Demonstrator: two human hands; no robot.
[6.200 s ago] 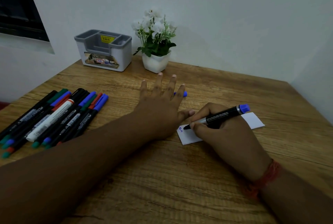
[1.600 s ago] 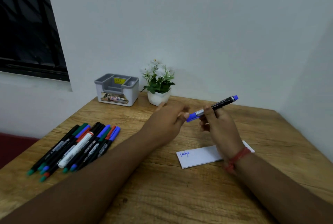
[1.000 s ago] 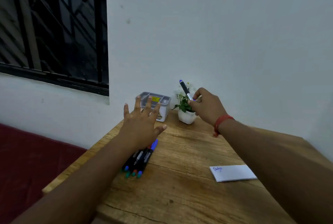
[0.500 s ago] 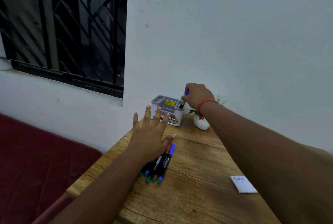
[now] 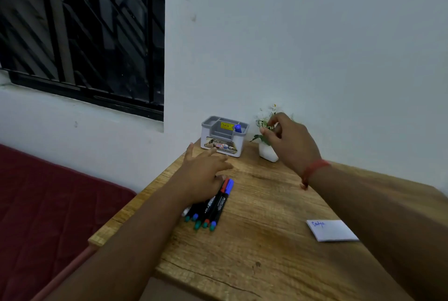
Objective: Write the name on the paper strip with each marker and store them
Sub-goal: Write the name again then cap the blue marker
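A blue-capped marker (image 5: 238,128) stands upright in the right compartment of the grey organizer (image 5: 224,136) at the table's far edge. My right hand (image 5: 289,141) hovers empty just right of the organizer, in front of the plant, fingers loosely bent. My left hand (image 5: 203,175) lies flat with spread fingers over the far ends of several loose markers (image 5: 210,208) on the table. The white paper strip (image 5: 331,230) with blue writing at its left end lies to the right, partly hidden by my right forearm.
A small white pot with white flowers (image 5: 267,139) stands beside the organizer against the white wall. The wooden table (image 5: 261,247) ends at the left above a dark red surface (image 5: 48,216). A barred window (image 5: 82,31) fills the upper left.
My right hand has let go of the blue marker in the organizer and drawn back to the right. My left hand has lowered onto the loose markers.
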